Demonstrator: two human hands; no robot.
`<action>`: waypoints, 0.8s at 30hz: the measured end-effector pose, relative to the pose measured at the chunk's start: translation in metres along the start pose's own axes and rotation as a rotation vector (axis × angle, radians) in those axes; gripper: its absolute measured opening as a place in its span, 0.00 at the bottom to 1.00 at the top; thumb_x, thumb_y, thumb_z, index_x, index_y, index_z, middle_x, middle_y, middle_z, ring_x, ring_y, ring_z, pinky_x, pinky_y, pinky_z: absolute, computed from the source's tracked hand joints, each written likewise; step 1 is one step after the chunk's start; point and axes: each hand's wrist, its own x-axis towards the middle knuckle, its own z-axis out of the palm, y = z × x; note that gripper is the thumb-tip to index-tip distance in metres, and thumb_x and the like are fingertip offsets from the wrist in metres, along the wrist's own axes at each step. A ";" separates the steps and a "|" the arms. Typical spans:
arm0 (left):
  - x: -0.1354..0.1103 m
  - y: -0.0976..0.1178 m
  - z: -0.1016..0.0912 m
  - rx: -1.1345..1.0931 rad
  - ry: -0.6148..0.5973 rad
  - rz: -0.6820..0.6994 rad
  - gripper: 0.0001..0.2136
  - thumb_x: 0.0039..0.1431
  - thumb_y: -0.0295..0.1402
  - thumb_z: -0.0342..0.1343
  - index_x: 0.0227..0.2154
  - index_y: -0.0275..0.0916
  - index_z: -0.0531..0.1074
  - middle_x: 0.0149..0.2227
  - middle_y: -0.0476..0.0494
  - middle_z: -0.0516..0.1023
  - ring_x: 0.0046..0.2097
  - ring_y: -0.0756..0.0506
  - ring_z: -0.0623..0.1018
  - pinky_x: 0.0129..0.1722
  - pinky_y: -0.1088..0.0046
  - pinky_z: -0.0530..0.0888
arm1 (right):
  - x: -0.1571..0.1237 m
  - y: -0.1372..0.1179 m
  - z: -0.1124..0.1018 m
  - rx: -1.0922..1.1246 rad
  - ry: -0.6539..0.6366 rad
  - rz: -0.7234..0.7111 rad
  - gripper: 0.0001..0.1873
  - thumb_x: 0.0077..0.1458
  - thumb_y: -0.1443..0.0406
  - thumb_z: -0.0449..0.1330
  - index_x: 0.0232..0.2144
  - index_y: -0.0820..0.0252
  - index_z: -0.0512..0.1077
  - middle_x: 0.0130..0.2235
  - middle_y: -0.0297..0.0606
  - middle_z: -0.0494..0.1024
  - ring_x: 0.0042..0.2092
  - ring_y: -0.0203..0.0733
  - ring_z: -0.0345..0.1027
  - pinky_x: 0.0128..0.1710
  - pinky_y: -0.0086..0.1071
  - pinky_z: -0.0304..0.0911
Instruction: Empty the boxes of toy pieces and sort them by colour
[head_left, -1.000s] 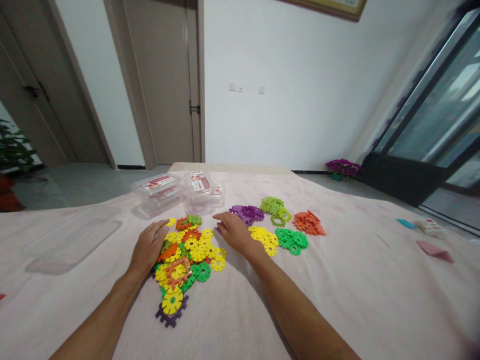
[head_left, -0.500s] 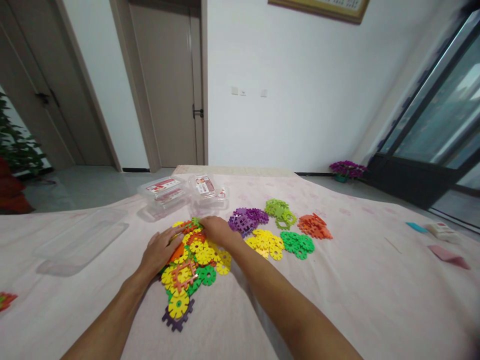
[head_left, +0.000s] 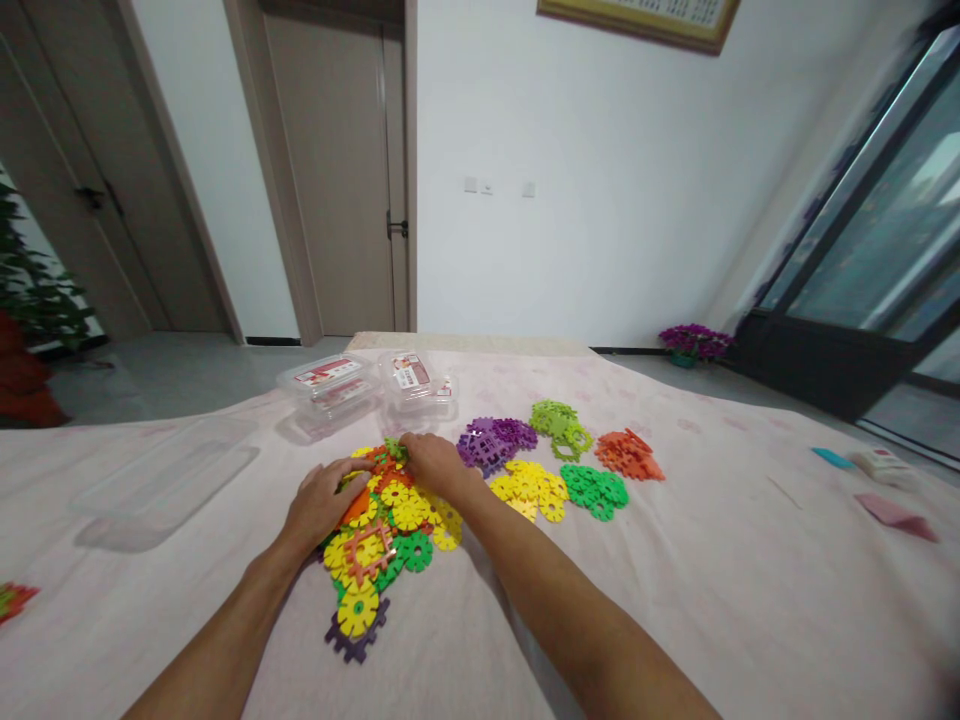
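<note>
A mixed pile of plastic interlocking pieces (head_left: 409, 512), mostly yellow with green, orange and purple ones, lies on the cloth before me. My left hand (head_left: 321, 500) rests against the pile's left side, thumb apart from the fingers and nothing visibly gripped. At the far end of the pile, my right hand (head_left: 433, 464) reaches in from the right. Its fingertips close on a light green piece (head_left: 395, 450), partly hidden by the hand. A yellow disc (head_left: 358, 608) on a dark purple square piece (head_left: 345, 645) makes up the near end.
Right of the pile are sorted groups: purple (head_left: 491, 440), light green (head_left: 559, 425), yellow (head_left: 532, 487), green (head_left: 596, 488) and orange (head_left: 630, 455). Clear lidded boxes (head_left: 330, 385) stand behind, and a clear tray (head_left: 165, 485) lies left. A pink cloth (head_left: 894, 515) is far right.
My left hand's fingers have shifted slightly at the pile's upper left. My right hand has barely moved, with more of the light green piece showing at its fingertips.
</note>
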 end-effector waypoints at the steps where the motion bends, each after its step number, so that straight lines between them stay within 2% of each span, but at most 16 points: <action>1: 0.000 0.000 0.000 -0.003 0.004 0.001 0.20 0.64 0.48 0.46 0.47 0.46 0.79 0.54 0.46 0.80 0.57 0.40 0.75 0.62 0.58 0.65 | 0.000 0.000 0.000 -0.002 -0.010 0.000 0.15 0.64 0.66 0.54 0.52 0.59 0.70 0.46 0.46 0.81 0.49 0.48 0.76 0.45 0.34 0.67; 4: 0.001 -0.001 0.001 -0.018 0.016 0.002 0.20 0.63 0.48 0.47 0.46 0.46 0.79 0.53 0.46 0.81 0.57 0.40 0.76 0.62 0.58 0.65 | -0.001 0.002 0.000 -0.012 -0.034 -0.002 0.14 0.64 0.65 0.54 0.49 0.58 0.72 0.46 0.46 0.81 0.48 0.49 0.76 0.45 0.37 0.67; 6: 0.001 -0.001 0.002 -0.027 0.021 0.001 0.20 0.63 0.48 0.47 0.45 0.46 0.79 0.53 0.46 0.81 0.56 0.40 0.76 0.62 0.58 0.65 | -0.002 0.004 0.000 0.017 -0.010 -0.015 0.15 0.64 0.65 0.53 0.51 0.58 0.72 0.47 0.47 0.81 0.49 0.50 0.76 0.46 0.38 0.68; 9: 0.001 -0.001 0.003 -0.036 0.020 0.000 0.20 0.63 0.48 0.47 0.45 0.46 0.79 0.53 0.46 0.81 0.57 0.39 0.76 0.63 0.57 0.64 | -0.001 0.005 0.002 0.096 0.070 -0.115 0.24 0.61 0.68 0.55 0.60 0.58 0.66 0.56 0.48 0.76 0.55 0.49 0.72 0.52 0.38 0.66; 12: 0.001 -0.001 0.002 -0.054 0.014 0.003 0.20 0.62 0.49 0.48 0.45 0.46 0.79 0.53 0.45 0.81 0.56 0.39 0.76 0.62 0.58 0.65 | 0.004 0.004 0.006 0.120 0.047 -0.192 0.30 0.58 0.70 0.57 0.63 0.56 0.63 0.60 0.47 0.73 0.57 0.48 0.70 0.53 0.37 0.66; 15: 0.001 -0.003 0.002 -0.082 0.013 0.003 0.21 0.62 0.49 0.48 0.46 0.44 0.79 0.52 0.43 0.81 0.55 0.39 0.76 0.61 0.59 0.67 | 0.008 0.004 0.009 0.101 -0.012 -0.173 0.27 0.59 0.70 0.55 0.61 0.56 0.67 0.55 0.46 0.77 0.53 0.48 0.73 0.50 0.37 0.68; 20: 0.002 -0.007 0.004 -0.097 0.003 0.003 0.22 0.63 0.50 0.48 0.45 0.44 0.79 0.52 0.42 0.80 0.54 0.39 0.77 0.59 0.60 0.69 | 0.004 0.007 0.005 0.052 -0.021 -0.147 0.17 0.61 0.67 0.56 0.51 0.58 0.74 0.48 0.46 0.81 0.51 0.48 0.75 0.49 0.36 0.67; 24: 0.003 -0.008 0.004 -0.097 0.008 0.006 0.21 0.63 0.50 0.48 0.44 0.43 0.80 0.51 0.42 0.81 0.54 0.39 0.77 0.59 0.60 0.68 | -0.003 0.008 -0.002 0.055 -0.025 -0.111 0.14 0.63 0.66 0.56 0.49 0.57 0.76 0.48 0.46 0.81 0.50 0.47 0.75 0.48 0.35 0.67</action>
